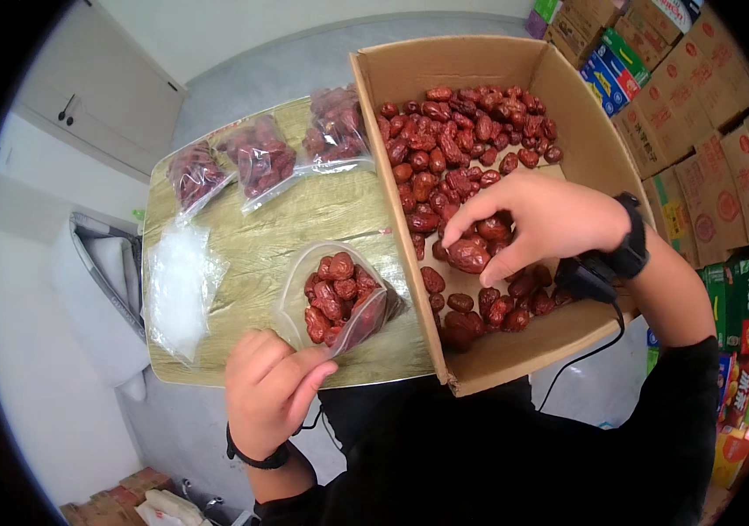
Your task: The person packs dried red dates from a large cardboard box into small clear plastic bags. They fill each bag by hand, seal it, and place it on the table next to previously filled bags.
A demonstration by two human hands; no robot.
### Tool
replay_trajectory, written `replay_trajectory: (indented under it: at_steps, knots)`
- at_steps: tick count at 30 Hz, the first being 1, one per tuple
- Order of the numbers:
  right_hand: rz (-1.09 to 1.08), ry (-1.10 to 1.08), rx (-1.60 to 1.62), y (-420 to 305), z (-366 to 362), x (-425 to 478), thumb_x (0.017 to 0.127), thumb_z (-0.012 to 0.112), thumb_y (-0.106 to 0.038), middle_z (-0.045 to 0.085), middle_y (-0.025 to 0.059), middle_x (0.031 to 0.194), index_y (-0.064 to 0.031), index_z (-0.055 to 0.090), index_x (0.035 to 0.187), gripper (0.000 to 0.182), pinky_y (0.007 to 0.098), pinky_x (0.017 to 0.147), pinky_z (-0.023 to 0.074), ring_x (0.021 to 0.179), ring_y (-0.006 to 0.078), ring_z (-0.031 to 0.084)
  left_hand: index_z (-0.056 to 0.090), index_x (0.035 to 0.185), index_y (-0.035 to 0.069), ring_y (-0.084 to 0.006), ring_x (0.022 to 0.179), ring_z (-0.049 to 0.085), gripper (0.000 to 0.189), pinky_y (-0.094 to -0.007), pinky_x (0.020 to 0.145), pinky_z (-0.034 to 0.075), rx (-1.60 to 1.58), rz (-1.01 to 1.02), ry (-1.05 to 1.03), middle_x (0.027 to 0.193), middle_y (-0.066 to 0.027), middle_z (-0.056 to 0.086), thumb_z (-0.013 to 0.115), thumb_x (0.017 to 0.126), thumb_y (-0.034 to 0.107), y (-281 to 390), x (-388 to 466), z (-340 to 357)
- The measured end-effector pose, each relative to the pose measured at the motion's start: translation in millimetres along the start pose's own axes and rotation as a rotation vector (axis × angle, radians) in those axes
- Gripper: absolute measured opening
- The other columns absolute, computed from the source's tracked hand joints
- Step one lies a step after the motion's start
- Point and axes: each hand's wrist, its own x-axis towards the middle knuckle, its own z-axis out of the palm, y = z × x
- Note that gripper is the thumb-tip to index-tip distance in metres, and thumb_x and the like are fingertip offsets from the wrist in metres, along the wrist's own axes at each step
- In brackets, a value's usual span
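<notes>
My left hand (276, 381) pinches the near edge of a clear zip bag (291, 279), whose mouth gapes open with several dried red dates (328, 299) inside. Over the cardboard box (397, 217) on the right, my right hand (532, 227) is curled round a few dates; a large wrinkled date (468, 256) shows between its thumb and fingers. Many loose dates (450, 141) lie in the box, mostly towards its far end, with others near the closer wall. How many dates the right hand holds, I cannot tell.
Filled date bags (197, 174) (259, 158) (337, 125) line the far side of the wood-patterned table (236, 263). A stack of flat clear bags (182, 289) lies at its left. Stacked cartons (697, 131) stand on the right. A black cable (588, 352) hangs over the box's near wall.
</notes>
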Motion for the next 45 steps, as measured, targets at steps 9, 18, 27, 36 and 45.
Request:
replay_trajectory:
  at_steps: [9,18,27,36,45]
  knots:
    - [-0.236,-0.070,-0.340,-113.3,37.2,65.8,0.087,0.076,-0.004,0.067,0.0120,0.114,-0.0085,0.067,0.117,0.032,0.0435,0.081,0.0582,0.102,0.0360,0.070,0.075,0.092,0.008,-0.0258,0.068,0.054,0.021,-0.0387,0.063,0.040,-0.026,0.124,0.026,0.073,-0.0043,0.052,0.087,0.077,0.015,-6.4,-0.9,-2.0]
    - [-0.325,-0.023,-0.457,-106.0,53.9,67.4,0.083,0.065,0.004,0.071,0.0133,0.129,-0.0074,0.074,0.113,0.033,0.0404,0.087,0.0606,0.106,0.0356,0.073,0.073,0.092,0.010,-0.0231,0.069,0.055,0.019,-0.0369,0.063,0.042,-0.033,0.175,0.023,0.074,-0.0027,0.050,0.086,0.079,0.015,-12.9,-7.5,-9.2]
    - [-0.191,-0.037,-0.515,-115.3,49.7,55.4,0.080,0.066,0.006,0.069,0.0150,0.134,-0.0061,0.073,0.108,0.032,0.0414,0.088,0.0599,0.109,0.0376,0.071,0.074,0.091,0.008,-0.0255,0.069,0.056,0.019,-0.0383,0.064,0.044,-0.058,0.192,0.059,0.074,-0.0048,0.053,0.086,0.078,0.015,-11.2,-5.8,-1.1]
    - [0.062,0.399,-0.287,-85.7,22.9,7.1,0.086,0.078,0.000,0.056,0.0109,0.105,-0.0023,0.058,0.106,0.029,0.0368,0.086,0.0560,0.095,0.0276,0.066,0.076,0.091,0.007,-0.0269,0.069,0.057,0.019,-0.0391,0.065,0.044,-0.058,0.165,0.062,0.073,-0.0057,0.055,0.087,0.077,0.014,-10.0,-14.7,-4.6]
    - [0.145,0.443,-0.611,-126.5,111.3,-19.1,0.085,0.080,-0.009,0.062,0.0146,0.129,-0.0190,0.058,0.151,0.071,0.0470,0.104,0.0504,0.121,0.0357,0.060,0.076,0.093,0.010,-0.0250,0.070,0.057,0.020,-0.0387,0.066,0.045,-0.052,0.173,0.075,0.075,-0.0046,0.054,0.088,0.076,0.014,-6.8,-22.0,0.3]
